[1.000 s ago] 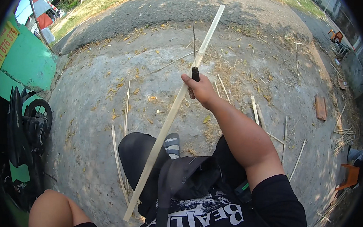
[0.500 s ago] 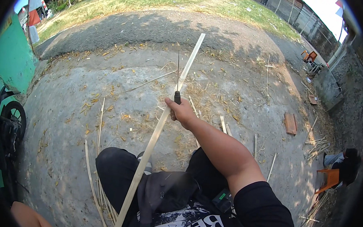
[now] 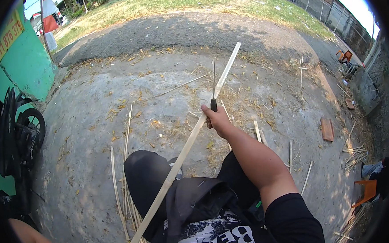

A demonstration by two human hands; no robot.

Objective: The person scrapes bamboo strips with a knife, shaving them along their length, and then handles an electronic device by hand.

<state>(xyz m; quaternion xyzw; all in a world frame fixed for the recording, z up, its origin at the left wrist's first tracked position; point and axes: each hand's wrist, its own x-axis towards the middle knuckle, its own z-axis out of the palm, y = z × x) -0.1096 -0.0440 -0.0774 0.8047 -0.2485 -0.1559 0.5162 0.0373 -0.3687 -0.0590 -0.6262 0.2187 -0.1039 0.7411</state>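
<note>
My right hand [image 3: 216, 119] is closed around the dark handle of a long, thin-bladed knife [image 3: 214, 78], its blade pointing away from me. A long, pale bamboo strip [image 3: 181, 158] slants from beside my lap up past that hand, and its far end lies beyond the blade tip. Strip and hand meet near the thumb; whether the fingers also grip the strip, I cannot tell. Only part of my left arm [image 3: 29, 234] shows at the lower left edge, with the hand out of view. My bent knee [image 3: 144, 169] is under the strip.
More bamboo strips [image 3: 118, 190] lie on the concrete to my left, and others [image 3: 258, 132] ahead. A motorcycle [image 3: 22, 133] stands at left by a green wall [image 3: 32, 73]. At right are a reddish tile [image 3: 327, 129], an orange chair [image 3: 366, 193] and a partly seen person [image 3: 373, 170].
The whole view has shifted, so the surroundings sit further right. My right hand still grips the knife with the strip beside it, in nearly the same pose.
</note>
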